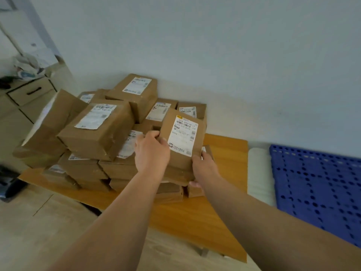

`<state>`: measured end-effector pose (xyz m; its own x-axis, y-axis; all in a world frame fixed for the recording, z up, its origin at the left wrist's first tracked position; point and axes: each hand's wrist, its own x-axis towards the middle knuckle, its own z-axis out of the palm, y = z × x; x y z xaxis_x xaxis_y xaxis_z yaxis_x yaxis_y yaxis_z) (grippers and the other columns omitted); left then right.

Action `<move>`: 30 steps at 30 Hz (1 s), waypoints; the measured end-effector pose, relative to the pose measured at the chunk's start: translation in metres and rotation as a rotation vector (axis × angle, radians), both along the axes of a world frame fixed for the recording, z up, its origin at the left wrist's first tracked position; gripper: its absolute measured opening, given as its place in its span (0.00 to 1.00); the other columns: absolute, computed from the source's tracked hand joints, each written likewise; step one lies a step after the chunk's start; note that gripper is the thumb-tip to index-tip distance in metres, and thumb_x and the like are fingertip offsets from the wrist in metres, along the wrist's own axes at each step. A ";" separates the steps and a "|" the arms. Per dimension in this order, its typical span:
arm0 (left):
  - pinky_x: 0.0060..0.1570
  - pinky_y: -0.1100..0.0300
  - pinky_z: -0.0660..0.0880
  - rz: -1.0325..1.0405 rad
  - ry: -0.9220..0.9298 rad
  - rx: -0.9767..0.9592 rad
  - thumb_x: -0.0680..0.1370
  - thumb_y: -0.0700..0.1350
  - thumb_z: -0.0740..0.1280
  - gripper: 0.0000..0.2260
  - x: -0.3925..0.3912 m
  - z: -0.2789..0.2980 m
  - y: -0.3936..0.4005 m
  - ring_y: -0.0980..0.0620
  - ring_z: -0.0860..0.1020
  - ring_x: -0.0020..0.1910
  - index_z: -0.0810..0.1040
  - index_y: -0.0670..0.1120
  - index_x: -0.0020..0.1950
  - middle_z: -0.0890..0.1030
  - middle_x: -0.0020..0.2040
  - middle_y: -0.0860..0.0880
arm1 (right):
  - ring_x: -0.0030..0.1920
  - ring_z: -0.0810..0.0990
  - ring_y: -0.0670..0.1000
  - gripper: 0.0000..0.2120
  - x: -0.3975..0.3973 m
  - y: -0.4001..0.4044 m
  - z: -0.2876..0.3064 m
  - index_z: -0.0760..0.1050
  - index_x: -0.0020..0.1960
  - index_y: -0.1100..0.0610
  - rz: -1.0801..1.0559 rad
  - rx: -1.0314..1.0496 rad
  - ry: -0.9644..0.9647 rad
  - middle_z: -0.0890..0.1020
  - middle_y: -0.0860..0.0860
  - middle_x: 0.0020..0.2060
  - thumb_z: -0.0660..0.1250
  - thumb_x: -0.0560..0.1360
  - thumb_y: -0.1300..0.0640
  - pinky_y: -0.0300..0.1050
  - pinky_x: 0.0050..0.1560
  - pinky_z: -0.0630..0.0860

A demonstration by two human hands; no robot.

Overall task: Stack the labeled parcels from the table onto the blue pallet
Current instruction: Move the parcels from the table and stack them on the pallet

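Brown cardboard parcel with white label [182, 136] sits tilted atop the parcel heap [93, 133] on the orange wooden bench [224, 153]; left hand [151, 151] grips its left edge, right hand [205, 169] clamps its lower right corner, blue perforated plastic pallet [316, 184] right of the bench.

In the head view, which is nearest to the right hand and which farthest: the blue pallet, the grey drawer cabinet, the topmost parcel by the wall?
From the right hand:
1. Topmost brown cardboard parcel, behind and left, by the wall.
2. Blue perforated plastic pallet, to the right, on the floor.
3. Grey drawer cabinet with black handle, far left.
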<state>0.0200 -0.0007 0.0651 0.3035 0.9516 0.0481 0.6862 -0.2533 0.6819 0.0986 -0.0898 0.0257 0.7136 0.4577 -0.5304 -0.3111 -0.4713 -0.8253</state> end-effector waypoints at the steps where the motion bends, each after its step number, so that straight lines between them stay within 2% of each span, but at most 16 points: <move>1: 0.50 0.55 0.70 -0.027 -0.022 0.021 0.81 0.50 0.61 0.16 0.011 0.007 -0.005 0.49 0.71 0.61 0.72 0.54 0.69 0.69 0.65 0.48 | 0.55 0.74 0.54 0.23 0.006 -0.006 0.003 0.57 0.77 0.46 -0.030 0.001 -0.049 0.72 0.50 0.62 0.55 0.82 0.50 0.57 0.55 0.80; 5: 0.49 0.57 0.68 -0.172 -0.074 0.061 0.81 0.51 0.62 0.16 0.063 0.025 -0.038 0.49 0.70 0.63 0.72 0.53 0.69 0.70 0.65 0.48 | 0.54 0.77 0.52 0.21 0.042 -0.045 0.013 0.63 0.73 0.46 -0.183 0.031 -0.129 0.75 0.47 0.54 0.54 0.82 0.44 0.55 0.54 0.81; 8: 0.47 0.56 0.71 -0.277 -0.065 0.048 0.80 0.50 0.63 0.17 0.104 0.022 -0.068 0.48 0.71 0.61 0.71 0.53 0.69 0.71 0.64 0.47 | 0.50 0.77 0.51 0.20 0.078 -0.085 0.015 0.64 0.72 0.46 -0.240 0.020 -0.183 0.75 0.46 0.49 0.53 0.82 0.45 0.56 0.54 0.80; 10: 0.41 0.60 0.70 -0.345 -0.045 0.040 0.79 0.50 0.64 0.18 0.131 0.014 -0.086 0.48 0.73 0.60 0.71 0.52 0.69 0.72 0.65 0.47 | 0.44 0.76 0.49 0.19 0.104 -0.111 0.012 0.65 0.71 0.48 -0.266 0.001 -0.181 0.73 0.45 0.44 0.53 0.82 0.46 0.55 0.53 0.81; 12: 0.39 0.61 0.71 -0.409 -0.045 0.013 0.79 0.50 0.64 0.18 0.160 0.005 -0.103 0.48 0.75 0.58 0.72 0.51 0.69 0.73 0.63 0.47 | 0.40 0.74 0.48 0.18 0.131 -0.136 0.006 0.67 0.70 0.50 -0.286 -0.013 -0.163 0.73 0.45 0.42 0.53 0.82 0.48 0.55 0.50 0.82; 16: 0.45 0.56 0.77 -0.486 -0.020 -0.083 0.79 0.49 0.63 0.18 0.214 -0.018 -0.149 0.48 0.77 0.53 0.72 0.52 0.70 0.75 0.62 0.48 | 0.45 0.76 0.51 0.21 0.189 -0.194 -0.008 0.63 0.74 0.49 -0.294 -0.062 -0.155 0.76 0.50 0.57 0.54 0.82 0.47 0.56 0.49 0.82; 20: 0.42 0.64 0.72 -0.576 0.004 -0.239 0.80 0.39 0.61 0.17 0.255 -0.048 -0.205 0.52 0.75 0.50 0.74 0.48 0.69 0.79 0.62 0.49 | 0.47 0.73 0.52 0.21 0.252 -0.256 -0.026 0.61 0.76 0.46 -0.268 -0.079 -0.073 0.73 0.50 0.59 0.53 0.83 0.51 0.58 0.55 0.79; 25: 0.54 0.61 0.72 -0.570 -0.077 -0.524 0.79 0.33 0.61 0.23 0.276 -0.087 -0.238 0.55 0.73 0.56 0.70 0.49 0.72 0.75 0.66 0.51 | 0.57 0.71 0.54 0.21 0.299 -0.297 -0.056 0.62 0.76 0.44 -0.187 -0.091 -0.009 0.70 0.50 0.68 0.53 0.84 0.52 0.59 0.59 0.77; 30: 0.47 0.67 0.72 -0.542 -0.108 -0.603 0.79 0.31 0.60 0.24 0.282 -0.109 -0.244 0.56 0.73 0.57 0.69 0.50 0.73 0.75 0.64 0.52 | 0.61 0.71 0.54 0.21 0.311 -0.309 -0.081 0.63 0.75 0.44 -0.187 -0.042 0.090 0.70 0.49 0.69 0.54 0.84 0.55 0.53 0.53 0.80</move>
<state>0.3017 -0.2442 -0.0436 0.7522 0.5455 -0.3697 0.4961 -0.0994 0.8626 0.4099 -0.3986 -0.0558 0.7330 0.2982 -0.6114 -0.4676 -0.4319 -0.7713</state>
